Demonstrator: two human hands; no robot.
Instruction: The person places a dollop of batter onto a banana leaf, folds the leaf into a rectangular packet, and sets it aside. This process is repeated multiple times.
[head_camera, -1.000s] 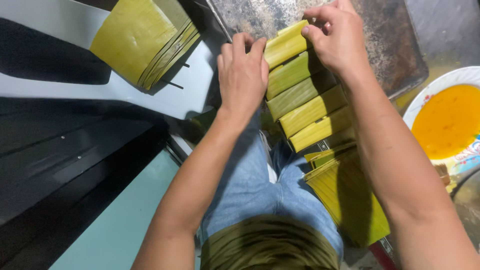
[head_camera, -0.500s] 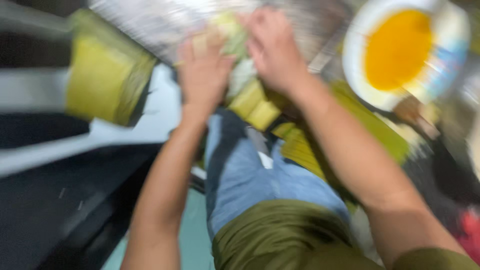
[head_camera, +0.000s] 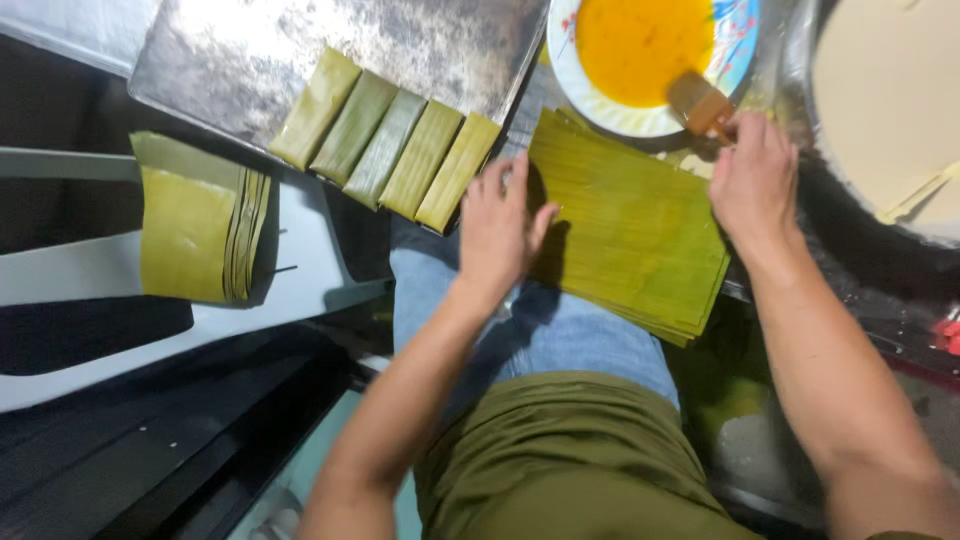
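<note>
My left hand (head_camera: 497, 227) rests with spread fingers on the left edge of a stack of flat green leaf sheets (head_camera: 630, 225) lying over my lap. My right hand (head_camera: 752, 180) grips the handle of a wooden brush (head_camera: 697, 103) that leans on the rim of a white plate (head_camera: 590, 95) filled with orange oil. Several folded green leaf parcels (head_camera: 385, 140) lie side by side on a worn metal tray (head_camera: 260, 50), just left of my left hand.
A folded pile of leaves (head_camera: 195, 220) sits on a grey chair frame at the left. A large pan of pale batter (head_camera: 885, 95) with a spatula stands at the upper right. My knees in blue jeans are below the leaf stack.
Both hands have left the row of folded parcels on the tray. The left hand moved onto the flat leaf stack and the right hand reached the brush at the oil plate. The view swung right.
</note>
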